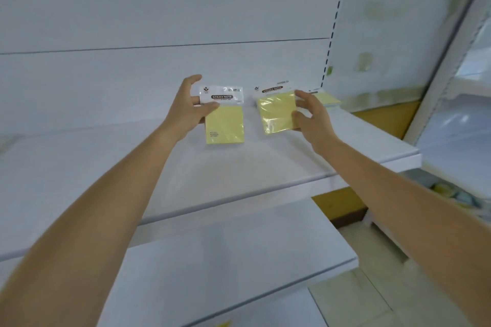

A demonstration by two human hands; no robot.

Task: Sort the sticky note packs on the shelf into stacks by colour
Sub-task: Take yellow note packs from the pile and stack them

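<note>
Two yellow packs, left grip (190, 106) pinching one (224, 121), right grip (309, 114) another (277, 114) (above shelf (239, 180)).

Two yellow sticky note packs in clear wrap, the upright pack (225, 119) and a tilted pack (276, 113), sit side by side above the white shelf (239, 172), with a third pack (329, 100) lying flat behind.

A white back panel (164, 8) rises beyond the fingertips, with a slotted upright (335, 21) up and to their right. A lower white shelf (225, 260) lies well below the fingers; pale floor tiles (353, 297) show lower right.
</note>
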